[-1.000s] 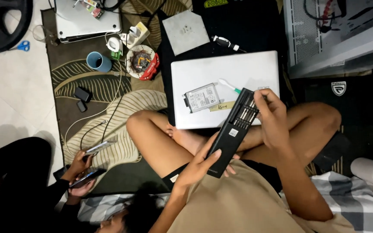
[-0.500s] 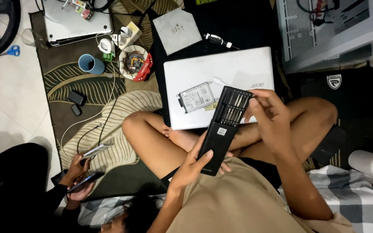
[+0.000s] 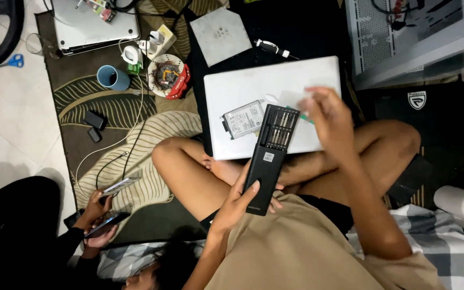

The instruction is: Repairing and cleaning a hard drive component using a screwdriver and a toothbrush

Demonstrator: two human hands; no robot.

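The right hand has lifted off the long black plastic screwdriver-bit case, hovering blurred beside its open end, fingers loosely spread. The left hand grips the case's lower end above the silver closed laptop.

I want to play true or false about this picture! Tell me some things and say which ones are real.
1. The left hand holds a long black bit case. True.
2. The right hand grips blue scissors. False: it hovers blurred above the white laptop; the scissors lie far off on the floor.
3. A hard drive lies on the laptop. True.
4. The blue cup stands on the laptop. False: it stands on the rug.
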